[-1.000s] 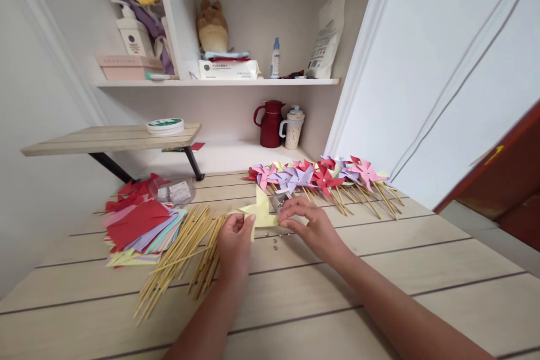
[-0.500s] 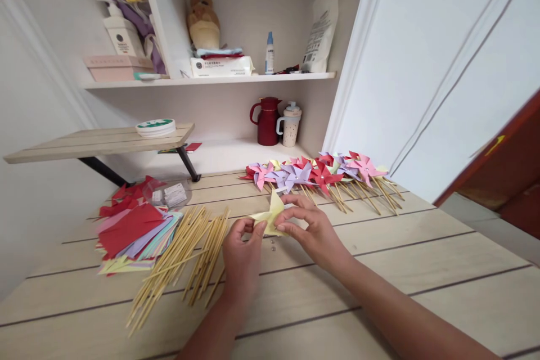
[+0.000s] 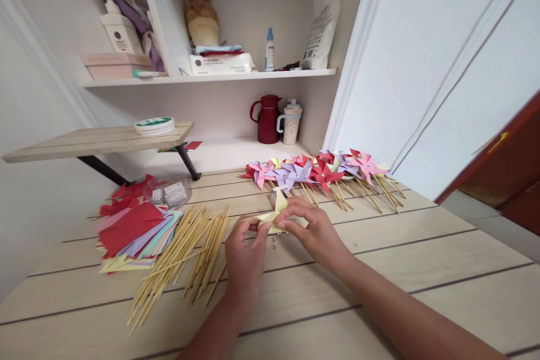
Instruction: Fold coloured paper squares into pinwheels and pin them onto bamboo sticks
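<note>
Between my hands is a pale yellow paper pinwheel (image 3: 280, 202), partly folded, with one blade pointing up. My left hand (image 3: 247, 244) pinches its left side between thumb and fingers. From the right, my right hand (image 3: 310, 228) grips the paper near its middle with thumb and fingertips. Whether a pin sits in the centre is too small to tell. Small shiny beads (image 3: 273, 244) lie on the table just below the paper. Left of my left hand is a spread of thin wooden sticks (image 3: 177, 261).
Finished pinwheels (image 3: 295, 173) on sticks lie along the table's back right. Coloured paper sheets (image 3: 130, 230) and a clear container with small boxes (image 3: 175, 194) are at the left. A small raised shelf (image 3: 101, 140) overhangs there. A red jug (image 3: 268, 121) and a cup (image 3: 291, 124) stand behind.
The yellow paper has tilted flatter and shifted slightly right in my hands. Both hands keep their hold, with the right fingers drawn a little closer in.
</note>
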Available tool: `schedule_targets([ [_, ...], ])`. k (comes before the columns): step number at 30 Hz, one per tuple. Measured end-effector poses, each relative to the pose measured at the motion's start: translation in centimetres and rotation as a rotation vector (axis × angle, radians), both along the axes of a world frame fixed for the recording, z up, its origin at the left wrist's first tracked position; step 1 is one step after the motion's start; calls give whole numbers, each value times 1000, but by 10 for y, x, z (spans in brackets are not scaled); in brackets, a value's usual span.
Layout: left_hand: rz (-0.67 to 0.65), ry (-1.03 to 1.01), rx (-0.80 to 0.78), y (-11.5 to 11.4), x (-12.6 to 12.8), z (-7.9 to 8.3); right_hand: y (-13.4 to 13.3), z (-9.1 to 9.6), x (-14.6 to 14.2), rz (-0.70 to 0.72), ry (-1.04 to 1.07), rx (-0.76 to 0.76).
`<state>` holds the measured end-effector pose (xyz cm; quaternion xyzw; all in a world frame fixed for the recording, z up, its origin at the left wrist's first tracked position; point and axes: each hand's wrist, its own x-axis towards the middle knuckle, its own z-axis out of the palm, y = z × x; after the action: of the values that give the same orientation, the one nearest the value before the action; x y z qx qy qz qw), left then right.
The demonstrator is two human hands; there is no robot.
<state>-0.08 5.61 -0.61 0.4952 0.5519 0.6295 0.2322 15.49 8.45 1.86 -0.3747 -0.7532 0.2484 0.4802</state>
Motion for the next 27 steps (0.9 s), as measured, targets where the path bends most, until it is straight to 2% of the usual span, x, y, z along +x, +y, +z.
schedule_targets([
  [15,-51,-7,57,-3,2,5,-3,0,-5,-34,3,6],
  [27,9,-24,157,-7,5,8,-10,-5,-17,-143,12,155],
])
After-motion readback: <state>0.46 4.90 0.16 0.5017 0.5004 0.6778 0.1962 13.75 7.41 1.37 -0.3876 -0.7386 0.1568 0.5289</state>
